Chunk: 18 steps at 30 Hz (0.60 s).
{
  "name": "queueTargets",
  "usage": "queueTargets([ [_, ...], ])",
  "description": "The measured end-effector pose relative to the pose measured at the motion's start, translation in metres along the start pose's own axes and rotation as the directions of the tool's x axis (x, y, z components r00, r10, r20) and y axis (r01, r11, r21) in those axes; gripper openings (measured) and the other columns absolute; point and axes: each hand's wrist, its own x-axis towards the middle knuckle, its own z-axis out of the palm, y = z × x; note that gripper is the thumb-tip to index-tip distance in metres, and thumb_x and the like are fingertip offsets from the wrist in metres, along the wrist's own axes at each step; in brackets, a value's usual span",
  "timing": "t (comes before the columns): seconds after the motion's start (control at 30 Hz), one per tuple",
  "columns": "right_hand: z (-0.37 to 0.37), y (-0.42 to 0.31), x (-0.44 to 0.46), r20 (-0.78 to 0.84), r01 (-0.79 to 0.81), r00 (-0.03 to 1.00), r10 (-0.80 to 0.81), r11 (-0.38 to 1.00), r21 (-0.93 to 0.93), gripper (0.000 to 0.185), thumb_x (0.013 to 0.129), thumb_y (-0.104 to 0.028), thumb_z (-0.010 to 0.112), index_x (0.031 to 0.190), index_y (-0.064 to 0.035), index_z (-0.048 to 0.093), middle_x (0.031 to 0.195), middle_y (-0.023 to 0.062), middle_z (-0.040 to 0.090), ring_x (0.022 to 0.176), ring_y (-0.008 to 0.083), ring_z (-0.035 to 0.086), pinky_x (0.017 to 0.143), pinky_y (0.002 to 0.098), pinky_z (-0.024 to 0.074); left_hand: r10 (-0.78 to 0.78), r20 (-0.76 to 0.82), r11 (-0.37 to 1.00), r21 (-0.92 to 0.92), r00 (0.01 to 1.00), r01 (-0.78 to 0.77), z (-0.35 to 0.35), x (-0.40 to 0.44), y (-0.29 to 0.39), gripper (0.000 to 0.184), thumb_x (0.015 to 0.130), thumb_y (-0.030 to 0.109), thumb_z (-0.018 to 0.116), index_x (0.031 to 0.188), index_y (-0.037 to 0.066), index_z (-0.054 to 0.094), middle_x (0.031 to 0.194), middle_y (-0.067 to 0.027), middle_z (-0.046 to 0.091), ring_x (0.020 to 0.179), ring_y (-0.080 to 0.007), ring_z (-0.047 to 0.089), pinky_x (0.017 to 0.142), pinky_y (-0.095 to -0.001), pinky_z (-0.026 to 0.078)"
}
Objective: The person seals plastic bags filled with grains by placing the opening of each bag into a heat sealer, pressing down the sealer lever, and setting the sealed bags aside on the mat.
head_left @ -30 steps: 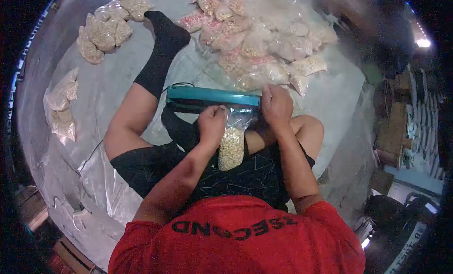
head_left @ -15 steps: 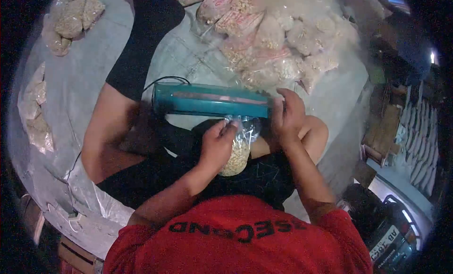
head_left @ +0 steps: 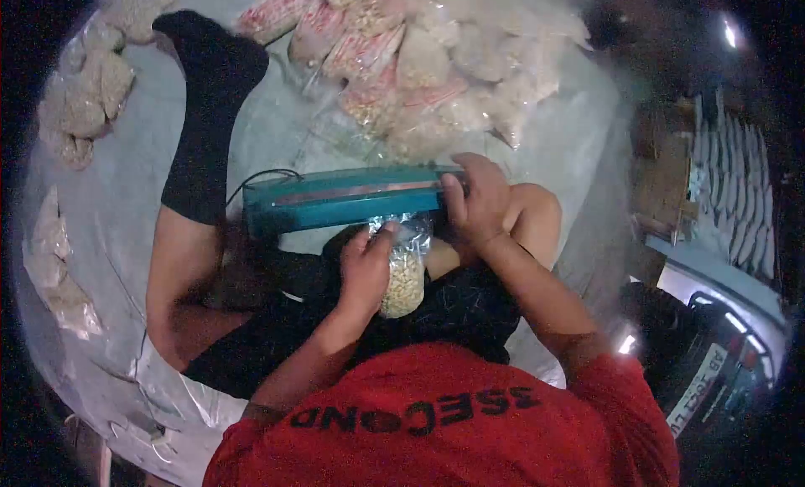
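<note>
A teal impulse bag sealer [head_left: 344, 209] lies crosswise in front of my lap, its cord looping off the left end. My left hand [head_left: 366, 265] pinches the upper side of a clear plastic bag of pale kernels or nuts [head_left: 404, 284]. The bag hangs below the sealer with its top at the front edge; whether the mouth lies between the sealer's jaws I cannot tell. My right hand [head_left: 478, 199] grips the sealer's right end, thumb at the front and fingers over the top.
A heap of filled clear bags [head_left: 419, 59], some with red print, lies beyond the sealer. More filled bags [head_left: 96, 93] rest at far left, others [head_left: 63, 273] nearer on the pale sheet [head_left: 302, 143]. My socked foot [head_left: 210, 59] stretches out left. A black machine with a plate [head_left: 700, 386] stands at right.
The whole view has shifted, so the sealer, bag and hands appear further left. My left hand keeps its hold on the bag; my right hand stays on the sealer's end.
</note>
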Motion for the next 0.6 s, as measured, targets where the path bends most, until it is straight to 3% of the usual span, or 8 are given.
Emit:
queueTargets([
  [0.17, -0.014, -0.012, -0.003, 0.076, -0.116, 0.991, 0.113, 0.993, 0.034, 0.039, 0.092, -0.037, 0.064, 0.113, -0.0049, 0.068, 0.113, 0.0178, 0.068, 0.106, 0.0387, 0.062, 0.094, 0.0455, 0.0477, 0.036, -0.020, 0.999, -0.040, 0.999, -0.037, 0.004, -0.013, -0.007, 0.023, 0.100, 0.022, 0.060, 0.103, 0.002, 0.071, 0.090, -0.0022, 0.068, 0.078, -0.0103, 0.058, 0.073, -0.0285, 0.048],
  [0.2, -0.011, -0.010, -0.005, 0.062, -0.095, 0.994, 0.091, 0.994, 0.055, 0.039, 0.092, -0.037, 0.064, 0.113, -0.0049, 0.068, 0.113, 0.0178, 0.068, 0.106, 0.0387, 0.062, 0.094, 0.0455, 0.0477, 0.084, -0.022, 0.992, 0.100, 0.996, -0.081, 0.005, -0.024, -0.002, 0.023, 0.099, 0.022, 0.061, 0.103, 0.001, 0.071, 0.090, -0.0031, 0.068, 0.079, -0.0124, 0.059, 0.075, -0.0298, 0.048],
  [0.27, -0.001, 0.000, -0.009, -0.057, -0.022, 0.998, 0.021, 1.000, -0.021, 0.043, 0.089, -0.043, 0.065, 0.110, -0.0048, 0.070, 0.107, 0.0189, 0.069, 0.101, 0.0392, 0.063, 0.089, 0.0502, 0.0493, 0.124, -0.051, 0.984, 0.134, 0.991, -0.116, 0.003, -0.018, -0.026, 0.024, 0.099, 0.021, 0.061, 0.103, 0.001, 0.071, 0.091, -0.0046, 0.069, 0.079, -0.0142, 0.059, 0.076, -0.0312, 0.048],
  [0.3, -0.004, -0.005, -0.008, -0.023, -0.089, 0.996, 0.088, 0.996, -0.011, 0.044, 0.090, -0.044, 0.064, 0.110, -0.0045, 0.070, 0.107, 0.0188, 0.069, 0.101, 0.0393, 0.064, 0.090, 0.0501, 0.0493, 0.139, -0.068, 0.978, 0.165, 0.988, -0.126, 0.000, -0.015, -0.034, 0.024, 0.098, 0.021, 0.061, 0.104, 0.000, 0.072, 0.091, -0.0061, 0.071, 0.078, -0.0160, 0.060, 0.076, -0.0326, 0.049],
  [0.37, -0.005, -0.009, -0.010, 0.000, -0.108, 0.994, 0.108, 0.994, 0.007, 0.044, 0.091, -0.044, 0.062, 0.108, -0.0043, 0.071, 0.107, 0.0187, 0.069, 0.101, 0.0397, 0.064, 0.090, 0.0497, 0.0494, 0.407, -0.076, 0.873, 0.326, 0.910, -0.363, 0.001, -0.020, -0.032, 0.026, 0.096, 0.021, 0.062, 0.105, -0.001, 0.071, 0.093, -0.0095, 0.073, 0.079, -0.0191, 0.062, 0.077, -0.0351, 0.049],
  [0.43, 0.000, -0.013, -0.012, -0.022, -0.028, 0.999, 0.029, 0.998, 0.055, 0.044, 0.092, -0.044, 0.062, 0.107, -0.0043, 0.071, 0.106, 0.0188, 0.069, 0.101, 0.0399, 0.064, 0.090, 0.0495, 0.0495, 0.341, -0.100, 0.886, 0.367, 0.935, -0.284, 0.000, -0.025, -0.022, 0.024, 0.094, 0.022, 0.064, 0.100, 0.001, 0.073, 0.093, -0.0100, 0.073, 0.085, -0.0195, 0.066, 0.082, -0.0362, 0.052],
  [0.53, -0.002, -0.015, -0.013, -0.072, -0.063, 0.995, 0.061, 0.998, -0.023, 0.044, 0.092, -0.044, 0.060, 0.105, -0.0039, 0.072, 0.104, 0.0196, 0.069, 0.100, 0.0401, 0.064, 0.090, 0.0498, 0.0492, 0.265, -0.134, 0.921, 0.330, 0.955, -0.209, 0.002, -0.019, -0.019, 0.022, 0.093, 0.021, 0.064, 0.099, 0.002, 0.073, 0.093, -0.0102, 0.073, 0.083, -0.0198, 0.065, 0.080, -0.0361, 0.051],
  [0.6, -0.005, -0.009, -0.016, 0.001, -0.070, 0.998, 0.070, 0.997, -0.021, 0.045, 0.092, -0.045, 0.060, 0.103, -0.0038, 0.073, 0.103, 0.0195, 0.069, 0.098, 0.0396, 0.064, 0.089, 0.0503, 0.0492, 0.332, -0.084, 0.915, 0.271, 0.939, -0.299, -0.009, 0.006, -0.042, 0.021, 0.092, 0.020, 0.064, 0.098, 0.003, 0.073, 0.092, -0.0099, 0.073, 0.082, -0.0197, 0.065, 0.079, -0.0356, 0.051],
])
